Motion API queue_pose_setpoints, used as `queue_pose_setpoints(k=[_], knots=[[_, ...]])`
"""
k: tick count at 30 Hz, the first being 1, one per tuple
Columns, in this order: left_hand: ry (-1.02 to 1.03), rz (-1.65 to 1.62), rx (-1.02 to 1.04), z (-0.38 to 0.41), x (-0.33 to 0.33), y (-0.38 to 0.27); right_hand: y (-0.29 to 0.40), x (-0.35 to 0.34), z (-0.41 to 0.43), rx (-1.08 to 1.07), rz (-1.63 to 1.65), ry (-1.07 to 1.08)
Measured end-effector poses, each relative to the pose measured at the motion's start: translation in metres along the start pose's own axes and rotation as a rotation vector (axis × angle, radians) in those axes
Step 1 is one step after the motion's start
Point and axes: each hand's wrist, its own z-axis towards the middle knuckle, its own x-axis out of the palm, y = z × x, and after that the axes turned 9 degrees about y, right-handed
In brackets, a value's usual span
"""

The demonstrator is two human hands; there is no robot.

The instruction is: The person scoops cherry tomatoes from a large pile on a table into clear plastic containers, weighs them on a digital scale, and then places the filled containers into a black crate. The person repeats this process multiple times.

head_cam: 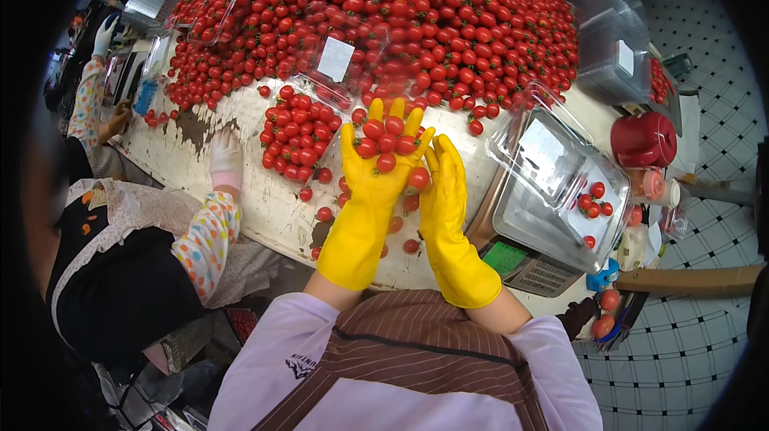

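Note:
My left hand (382, 160), in a yellow rubber glove, is palm up with fingers spread and carries several cherry tomatoes (387, 142). Close on its right, my right hand (445, 184), gloved alike, is held on edge with its fingers together; a single tomato (418, 178) lies between the two hands. A clear plastic clamshell box (333, 151) filled with tomatoes stands left of my left hand, its lid raised and bearing a white label (335, 59). Loose tomatoes (324, 214) lie on the worn white table (264, 190) around and beneath my hands.
A large heap of cherry tomatoes (468, 28) covers the table's far side. At right, an open clamshell (541, 142) lies on a digital scale's metal tray (510, 214), near stacked boxes (607, 52) and a red container (643, 139). A co-worker's gloved hand (226, 157) rests at left.

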Motion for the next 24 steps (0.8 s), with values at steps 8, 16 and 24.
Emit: queue_pose_setpoints(k=[8,16,24], knots=[[0.06,0.19,0.066,-0.009,0.031,0.004,0.01,0.018,0.007,-0.012,0.247,0.077],[0.061,1.662,0.231,-0.021,0.036,0.028,0.011,0.035,-0.001,-0.051,0.111,0.245],[-0.14,1.123,0.318,-0.036,0.061,0.037,0.012,0.019,0.012,0.367,0.935,0.28]])
